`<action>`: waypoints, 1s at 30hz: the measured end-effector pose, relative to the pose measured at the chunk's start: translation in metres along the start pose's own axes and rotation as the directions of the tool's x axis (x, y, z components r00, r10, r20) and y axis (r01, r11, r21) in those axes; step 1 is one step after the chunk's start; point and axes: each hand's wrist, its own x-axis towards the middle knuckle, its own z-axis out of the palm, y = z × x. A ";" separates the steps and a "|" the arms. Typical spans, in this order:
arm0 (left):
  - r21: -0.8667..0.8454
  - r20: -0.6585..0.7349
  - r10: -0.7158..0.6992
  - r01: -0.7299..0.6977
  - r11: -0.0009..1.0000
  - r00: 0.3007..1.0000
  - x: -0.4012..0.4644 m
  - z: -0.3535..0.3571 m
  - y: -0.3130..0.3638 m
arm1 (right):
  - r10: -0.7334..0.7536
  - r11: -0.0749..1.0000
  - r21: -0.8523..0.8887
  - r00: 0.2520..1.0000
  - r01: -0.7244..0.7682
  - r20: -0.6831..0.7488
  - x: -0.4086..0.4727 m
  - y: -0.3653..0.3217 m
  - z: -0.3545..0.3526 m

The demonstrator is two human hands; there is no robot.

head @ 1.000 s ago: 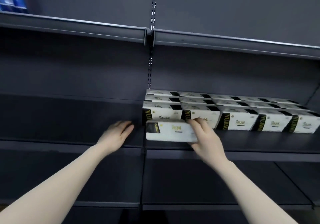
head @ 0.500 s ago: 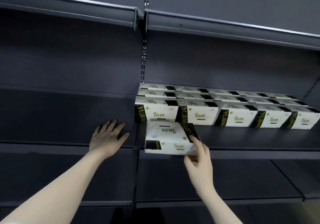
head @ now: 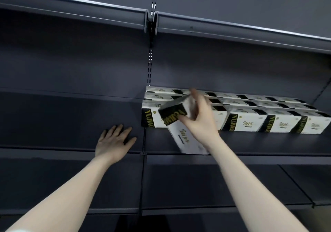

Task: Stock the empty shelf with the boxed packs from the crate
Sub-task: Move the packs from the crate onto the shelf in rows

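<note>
Right hand point(head: 198, 122) grasps a white cardboard boxed pack with a black end panel point(head: 180, 126), fingers curled over its top and thumb on the near side. The pack is tilted, black end up-left, its lower corner at the front lip of the dark grey metal shelf point(head: 268, 145); can't tell whether it touches the deck. Gold lettering on the black end is partly covered and motion-blurred; it reads like "YUJIAO". The white face carries green Chinese characters and a short black bar under them, too blurred to read.

Left hand point(head: 114, 142) is released: flat, fingers spread, palm down on the adjoining dark grey shelf section point(head: 62, 124) left of the slotted upright point(head: 151, 34). It holds nothing.

Stocked row of white and black boxed packs point(head: 247, 120) sits on the right-hand shelf, starting at the upright and running right to the frame edge. Three ranks deep, front to back. Front faces show a vertical black band with gold "YUJIAO" and green Chinese characters on white. Small print under the characters is illegible. The held pack is in front of the leftmost front-rank boxes and partly covers them.

Upper dark grey shelf point(head: 232, 29) runs across the top, and lower dark grey shelves point(head: 197, 187) lie below.
</note>
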 end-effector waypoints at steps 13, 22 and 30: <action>-0.012 -0.029 0.001 -0.001 1.000 1.000 -0.002 0.000 0.001 | -0.179 0.660 -0.596 0.866 0.458 0.467 -0.009 0.038 0.017; -0.001 -0.052 -0.009 0.009 1.000 0.999 0.000 0.004 0.000 | -0.176 0.765 -0.589 0.964 0.262 0.200 -0.042 0.071 -0.003; 0.004 -0.078 -0.016 0.016 1.000 0.997 0.000 0.005 0.001 | -0.291 0.701 -0.589 0.916 0.401 0.277 -0.010 0.083 0.038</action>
